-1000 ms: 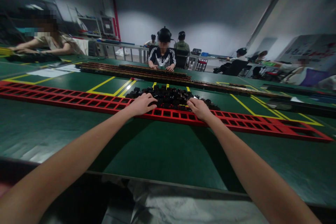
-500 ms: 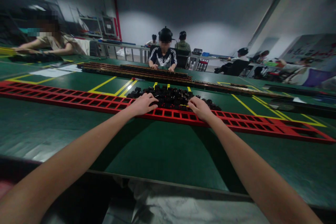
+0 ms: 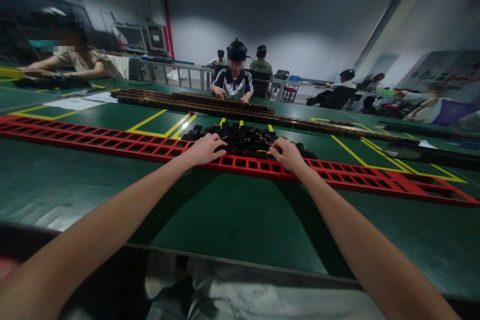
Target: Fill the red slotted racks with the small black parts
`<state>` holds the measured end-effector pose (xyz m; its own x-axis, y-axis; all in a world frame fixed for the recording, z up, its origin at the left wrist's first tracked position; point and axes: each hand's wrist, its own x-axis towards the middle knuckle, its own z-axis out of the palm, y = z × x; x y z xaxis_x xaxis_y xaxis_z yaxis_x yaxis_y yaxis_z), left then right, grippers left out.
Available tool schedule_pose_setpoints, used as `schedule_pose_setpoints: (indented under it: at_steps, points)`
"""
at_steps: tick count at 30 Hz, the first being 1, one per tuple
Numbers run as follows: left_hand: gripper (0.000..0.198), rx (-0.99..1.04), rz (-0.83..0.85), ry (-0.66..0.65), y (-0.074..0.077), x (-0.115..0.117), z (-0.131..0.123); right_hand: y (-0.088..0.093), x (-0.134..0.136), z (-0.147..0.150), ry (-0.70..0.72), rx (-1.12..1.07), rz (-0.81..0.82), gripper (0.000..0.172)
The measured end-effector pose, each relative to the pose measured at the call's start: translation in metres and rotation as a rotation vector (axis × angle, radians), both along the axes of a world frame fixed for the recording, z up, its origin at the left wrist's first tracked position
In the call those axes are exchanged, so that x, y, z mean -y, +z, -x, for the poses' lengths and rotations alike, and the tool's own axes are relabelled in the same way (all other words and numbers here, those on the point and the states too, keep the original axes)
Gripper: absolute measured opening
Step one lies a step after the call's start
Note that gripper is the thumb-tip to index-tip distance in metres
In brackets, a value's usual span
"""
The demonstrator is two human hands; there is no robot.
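A long red slotted rack (image 3: 112,140) lies across the green table (image 3: 232,210). Just behind its middle sits a heap of small black parts (image 3: 245,139). My left hand (image 3: 204,149) reaches over the rack to the heap's left edge, fingers curled down onto the parts. My right hand (image 3: 287,154) rests at the heap's right side, fingers bent and touching the parts. What either hand grips, if anything, is hidden under the fingers.
Yellow tape lines (image 3: 161,122) mark the table behind the rack. A long dark rack (image 3: 195,102) lies farther back, where a person in a dark striped jacket (image 3: 233,80) works. Another person (image 3: 71,62) sits at the far left, more at the right.
Both hands have stayed at the heap with only small finger movement. The view has shifted very slightly.
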<state>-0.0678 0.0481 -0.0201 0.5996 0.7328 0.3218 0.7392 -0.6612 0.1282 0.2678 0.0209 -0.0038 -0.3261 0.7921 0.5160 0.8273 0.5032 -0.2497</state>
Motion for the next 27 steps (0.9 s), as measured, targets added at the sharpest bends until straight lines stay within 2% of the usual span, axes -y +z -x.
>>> schedule_pose_setpoints:
  at_steps: [8, 19, 27]
  points:
    - [0.042, -0.006, -0.006, 0.006, 0.0002, 0.0003, -0.0002, -0.0005, -0.0004, -0.0003, 0.051, -0.049, 0.002, 0.015]
    - [0.043, -0.008, 0.001, 0.005, 0.0004, 0.0000, 0.0001, -0.0002, 0.0014, 0.0000, 0.021, -0.038, -0.011, 0.014]
    - [0.043, 0.010, 0.001, 0.001, 0.0009, 0.0006, -0.0001, -0.0037, -0.0032, -0.0020, 0.039, -0.025, -0.026, 0.029]
